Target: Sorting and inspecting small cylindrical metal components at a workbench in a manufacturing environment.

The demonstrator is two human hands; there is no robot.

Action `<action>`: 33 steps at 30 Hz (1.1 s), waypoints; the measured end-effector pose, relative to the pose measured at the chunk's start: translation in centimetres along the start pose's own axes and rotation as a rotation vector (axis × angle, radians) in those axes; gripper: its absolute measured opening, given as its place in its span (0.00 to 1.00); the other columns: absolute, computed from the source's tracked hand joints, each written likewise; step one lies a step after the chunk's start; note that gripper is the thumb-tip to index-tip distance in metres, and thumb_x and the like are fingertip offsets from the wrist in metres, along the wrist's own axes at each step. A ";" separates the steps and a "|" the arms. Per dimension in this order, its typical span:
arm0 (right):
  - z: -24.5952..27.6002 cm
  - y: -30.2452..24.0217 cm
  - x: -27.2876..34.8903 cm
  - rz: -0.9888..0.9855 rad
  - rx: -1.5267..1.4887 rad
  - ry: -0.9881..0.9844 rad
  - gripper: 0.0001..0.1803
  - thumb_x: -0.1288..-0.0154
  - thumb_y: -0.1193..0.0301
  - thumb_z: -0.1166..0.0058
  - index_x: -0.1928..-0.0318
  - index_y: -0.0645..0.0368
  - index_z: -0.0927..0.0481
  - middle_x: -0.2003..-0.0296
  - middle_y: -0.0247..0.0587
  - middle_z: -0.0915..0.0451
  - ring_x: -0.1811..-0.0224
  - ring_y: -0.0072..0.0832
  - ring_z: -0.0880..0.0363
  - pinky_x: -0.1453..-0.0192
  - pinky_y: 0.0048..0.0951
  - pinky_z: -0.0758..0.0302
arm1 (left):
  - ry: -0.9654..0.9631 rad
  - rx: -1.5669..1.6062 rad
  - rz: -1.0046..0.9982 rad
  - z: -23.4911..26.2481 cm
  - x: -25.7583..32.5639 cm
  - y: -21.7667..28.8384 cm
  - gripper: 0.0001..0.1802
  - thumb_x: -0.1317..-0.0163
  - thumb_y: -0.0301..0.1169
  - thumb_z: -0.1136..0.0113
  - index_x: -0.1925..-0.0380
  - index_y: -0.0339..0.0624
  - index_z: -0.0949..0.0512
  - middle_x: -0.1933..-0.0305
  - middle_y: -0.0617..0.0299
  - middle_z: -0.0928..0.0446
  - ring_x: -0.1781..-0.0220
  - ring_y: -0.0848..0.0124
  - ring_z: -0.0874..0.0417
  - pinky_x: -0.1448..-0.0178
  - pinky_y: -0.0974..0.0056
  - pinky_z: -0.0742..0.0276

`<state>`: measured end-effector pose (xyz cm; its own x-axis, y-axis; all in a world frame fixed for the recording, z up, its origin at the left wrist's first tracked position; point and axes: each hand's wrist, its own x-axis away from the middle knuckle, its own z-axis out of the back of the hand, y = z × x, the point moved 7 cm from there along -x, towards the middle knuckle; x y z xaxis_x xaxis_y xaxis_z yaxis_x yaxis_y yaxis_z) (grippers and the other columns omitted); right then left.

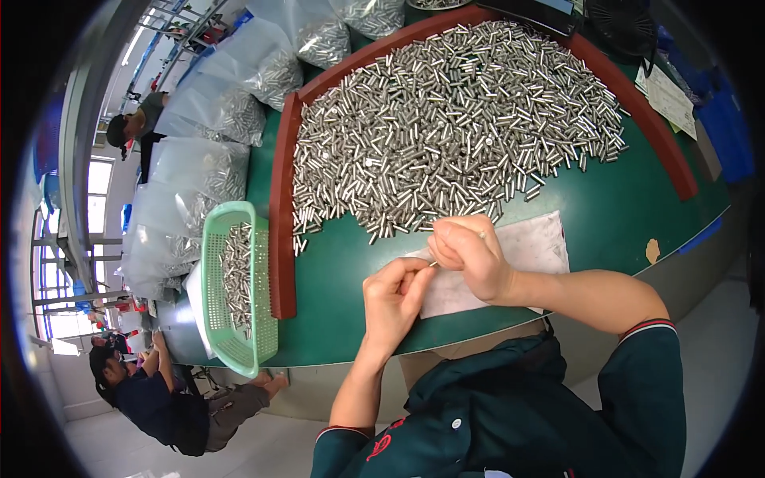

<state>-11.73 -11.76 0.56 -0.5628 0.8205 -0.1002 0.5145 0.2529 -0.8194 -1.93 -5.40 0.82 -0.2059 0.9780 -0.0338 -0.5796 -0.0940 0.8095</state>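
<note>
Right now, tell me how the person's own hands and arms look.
The left hand and right hand wear no gloves, and both forearms are bare, with no watch showing. Short dark green sleeves end in thin red and white trim.

The left hand (pixel 390 299) and the right hand (pixel 476 259) meet at their fingertips, the right one slightly higher and farther from the body. The left thumb (pixel 416 290) presses toward the bent left index finger in a pinch, the other left fingers folded behind it. The right hand is curled into a loose fist, its back turned upward, its knuckles beside the left fingertips. Below the left hand, the left forearm (pixel 357 392) rises steeply; the right forearm (pixel 586 298) stretches out almost level to the right of its hand.
</note>
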 end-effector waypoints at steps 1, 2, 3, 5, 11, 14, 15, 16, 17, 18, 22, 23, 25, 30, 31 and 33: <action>0.2 0.0 0.2 -0.014 -0.020 -0.003 0.18 0.40 0.72 0.68 0.88 0.57 0.47 0.90 0.27 0.48 0.87 0.15 0.53 0.82 0.20 0.54 | 0.014 0.278 0.106 0.2 0.2 -0.8 0.04 0.50 0.24 0.41 0.77 0.37 0.27 0.82 0.66 0.31 0.82 0.80 0.34 0.78 0.73 0.39; 0.2 -0.1 0.2 -0.044 -0.016 -0.017 0.18 0.40 0.72 0.69 0.88 0.56 0.47 0.90 0.28 0.48 0.87 0.15 0.53 0.82 0.20 0.54 | 0.026 0.558 0.211 0.1 0.3 -1.7 0.04 0.48 0.24 0.42 0.74 0.38 0.27 0.79 0.67 0.31 0.79 0.83 0.34 0.76 0.75 0.39; 0.2 -0.1 0.2 -0.036 -0.017 -0.023 0.18 0.40 0.72 0.69 0.88 0.56 0.47 0.90 0.28 0.48 0.87 0.15 0.53 0.82 0.20 0.54 | -0.105 0.980 0.303 -0.7 0.2 -2.2 0.05 0.45 0.26 0.45 0.70 0.40 0.30 0.73 0.65 0.31 0.78 0.82 0.37 0.74 0.78 0.42; 0.2 0.1 0.0 -0.046 -0.014 -0.014 0.18 0.40 0.72 0.68 0.88 0.56 0.47 0.90 0.28 0.48 0.87 0.15 0.53 0.82 0.20 0.54 | -0.296 1.283 0.381 -1.5 0.0 -2.1 0.04 0.44 0.27 0.47 0.69 0.40 0.30 0.74 0.64 0.31 0.81 0.82 0.42 0.75 0.78 0.45; 0.1 0.3 -0.4 -0.092 -0.087 -0.023 0.19 0.40 0.71 0.68 0.88 0.56 0.47 0.91 0.28 0.48 0.88 0.16 0.54 0.82 0.20 0.54 | -0.266 1.265 0.498 -1.5 -0.3 -3.1 0.07 0.41 0.29 0.50 0.67 0.37 0.29 0.71 0.59 0.29 0.81 0.81 0.42 0.77 0.77 0.46; 0.1 0.3 -0.5 -0.088 -0.085 -0.028 0.19 0.40 0.71 0.67 0.89 0.55 0.47 0.92 0.28 0.48 0.88 0.16 0.54 0.83 0.20 0.54 | -0.201 1.290 0.498 -0.8 -0.4 -3.3 0.10 0.39 0.33 0.53 0.68 0.36 0.29 0.71 0.58 0.29 0.80 0.79 0.41 0.77 0.77 0.45; 0.2 0.3 -0.5 -0.081 -0.083 -0.030 0.19 0.40 0.70 0.67 0.89 0.55 0.47 0.92 0.28 0.48 0.88 0.16 0.54 0.83 0.20 0.55 | -0.145 1.337 0.503 -0.4 -0.4 -3.6 0.12 0.38 0.34 0.54 0.70 0.36 0.29 0.72 0.58 0.29 0.79 0.78 0.40 0.77 0.76 0.45; 0.2 0.4 -0.4 -0.083 -0.089 -0.033 0.20 0.40 0.70 0.67 0.89 0.56 0.46 0.92 0.29 0.48 0.88 0.16 0.54 0.83 0.20 0.55 | -0.133 1.383 0.439 0.5 -0.6 -4.1 0.15 0.37 0.38 0.57 0.73 0.36 0.30 0.74 0.59 0.31 0.78 0.77 0.39 0.78 0.75 0.45; 0.2 0.4 -0.4 -0.088 -0.092 -0.038 0.20 0.40 0.70 0.67 0.89 0.56 0.46 0.92 0.29 0.48 0.88 0.16 0.54 0.83 0.20 0.55 | -0.170 1.375 0.338 1.4 -1.3 -4.1 0.16 0.36 0.38 0.58 0.75 0.37 0.31 0.76 0.61 0.33 0.79 0.77 0.39 0.79 0.75 0.47; 0.2 0.3 -0.4 -0.090 -0.082 -0.037 0.20 0.40 0.69 0.67 0.89 0.56 0.46 0.92 0.29 0.48 0.88 0.16 0.54 0.83 0.20 0.55 | -0.065 1.173 0.299 2.6 -1.5 -4.7 0.14 0.38 0.37 0.54 0.76 0.38 0.30 0.79 0.64 0.33 0.81 0.81 0.40 0.79 0.75 0.48; 0.1 0.2 -0.4 -0.091 -0.063 -0.037 0.20 0.40 0.68 0.66 0.89 0.56 0.46 0.92 0.29 0.48 0.88 0.16 0.54 0.83 0.20 0.55 | 0.203 0.166 0.180 5.6 -2.8 -5.0 0.05 0.50 0.25 0.40 0.77 0.34 0.25 0.87 0.72 0.37 0.82 0.86 0.39 0.78 0.77 0.43; 0.1 0.1 -0.4 -0.090 -0.067 -0.036 0.20 0.40 0.68 0.66 0.89 0.56 0.46 0.92 0.29 0.47 0.88 0.16 0.54 0.83 0.20 0.55 | 0.192 0.033 0.177 5.6 -2.9 -5.1 0.05 0.51 0.24 0.39 0.76 0.34 0.25 0.87 0.72 0.37 0.82 0.85 0.39 0.78 0.78 0.42; 0.2 0.3 -0.4 -0.094 -0.070 -0.035 0.20 0.40 0.68 0.66 0.89 0.56 0.46 0.92 0.29 0.47 0.88 0.16 0.54 0.83 0.20 0.55 | 0.195 -0.026 0.120 5.0 -3.1 -4.8 0.07 0.54 0.24 0.38 0.74 0.34 0.25 0.88 0.69 0.38 0.84 0.83 0.40 0.79 0.75 0.42; 0.3 0.3 -0.3 -0.100 -0.081 -0.037 0.20 0.40 0.68 0.66 0.89 0.56 0.46 0.92 0.29 0.47 0.88 0.16 0.54 0.83 0.20 0.55 | 0.134 -0.302 0.023 4.1 -3.6 -3.1 0.08 0.56 0.24 0.37 0.76 0.34 0.25 0.88 0.61 0.34 0.87 0.78 0.35 0.80 0.72 0.39; 0.3 0.3 -0.2 -0.104 -0.098 -0.040 0.19 0.40 0.70 0.67 0.88 0.56 0.47 0.90 0.27 0.48 0.87 0.14 0.54 0.83 0.20 0.55 | 0.130 -0.300 0.021 4.1 -3.6 -3.1 0.08 0.56 0.24 0.37 0.76 0.34 0.25 0.88 0.61 0.34 0.87 0.78 0.35 0.80 0.72 0.39; 0.3 0.3 -0.3 -0.107 -0.113 -0.037 0.18 0.41 0.73 0.67 0.87 0.56 0.48 0.89 0.25 0.48 0.86 0.13 0.54 0.82 0.19 0.55 | 0.119 -0.334 -0.011 4.0 -3.4 -3.1 0.06 0.54 0.23 0.38 0.77 0.34 0.26 0.88 0.60 0.32 0.86 0.78 0.33 0.81 0.72 0.38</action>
<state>-11.63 -12.07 0.18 -0.6407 0.7669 -0.0377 0.5183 0.3957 -0.7581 3.75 -7.69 0.77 -0.2771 0.9526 -0.1255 -0.8042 -0.1585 0.5728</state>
